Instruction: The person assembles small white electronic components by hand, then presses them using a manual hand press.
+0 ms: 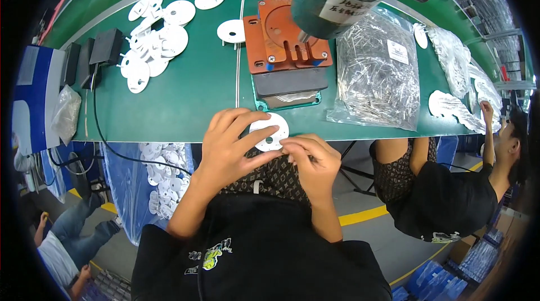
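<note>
At the frame's center, a round white perforated disc (278, 138) faces the camera, with no clear long axis. The left hand (225, 146), half-curled, grips it; the right hand's (316, 167) fingertips pinch at its right edge, any pin hidden. Right of center, a clear bag (377, 70) holds metal pins (368, 90); lower left, a blue plastic liner (125, 188) holds white discs (163, 202). Green tabletop (169, 118), grey floor (355, 236).

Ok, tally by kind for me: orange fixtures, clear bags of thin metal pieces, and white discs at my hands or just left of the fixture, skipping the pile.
Orange fixture: 1
Clear bag of thin metal pieces: 1
White discs: 2 (held disc, lone disc)
Total: 4
</note>
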`<state>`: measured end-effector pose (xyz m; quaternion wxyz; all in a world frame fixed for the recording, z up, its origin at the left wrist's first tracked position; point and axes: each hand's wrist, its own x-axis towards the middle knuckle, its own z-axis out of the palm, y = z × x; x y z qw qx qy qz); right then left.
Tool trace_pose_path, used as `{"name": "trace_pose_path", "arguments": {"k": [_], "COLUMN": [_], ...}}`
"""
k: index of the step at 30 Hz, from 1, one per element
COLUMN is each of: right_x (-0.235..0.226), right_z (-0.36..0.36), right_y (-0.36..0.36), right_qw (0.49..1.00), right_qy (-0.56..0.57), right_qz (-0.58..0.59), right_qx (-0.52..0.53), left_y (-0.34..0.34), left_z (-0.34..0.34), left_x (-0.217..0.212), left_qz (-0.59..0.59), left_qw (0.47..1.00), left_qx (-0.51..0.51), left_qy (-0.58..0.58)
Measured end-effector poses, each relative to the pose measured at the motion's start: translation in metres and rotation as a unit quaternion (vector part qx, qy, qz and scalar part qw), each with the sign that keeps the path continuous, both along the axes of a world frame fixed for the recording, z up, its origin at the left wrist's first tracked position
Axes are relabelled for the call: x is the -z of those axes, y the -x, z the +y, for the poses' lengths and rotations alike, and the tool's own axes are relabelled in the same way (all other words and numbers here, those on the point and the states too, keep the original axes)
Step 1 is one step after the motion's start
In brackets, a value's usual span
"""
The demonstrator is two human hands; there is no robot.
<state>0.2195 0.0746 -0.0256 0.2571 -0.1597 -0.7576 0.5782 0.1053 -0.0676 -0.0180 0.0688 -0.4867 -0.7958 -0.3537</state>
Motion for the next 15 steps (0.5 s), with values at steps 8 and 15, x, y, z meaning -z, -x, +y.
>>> {"name": "trace_pose_path", "arguments": {"k": [8,15], "right_x": [0.0081,0.009], "right_z": [0.0022,-0.0011], "right_y": [0.0082,0.0103], "right_qw": [0.98,0.979], "right_qy": [-0.189,-0.196], "right_qz": [0.043,0.045], "right_qx": [-0.043,-0.037], "left_y": [0.0002,0.0017], "left_z": [-0.0011,-0.0024], "left_x": [0.0018,0.0025], "left_qz": [0.023,0.015], "left_qw": [1.0,1.0], "left_qx": [0.0,0.008], "left_qy": [0.001,0.003]}}
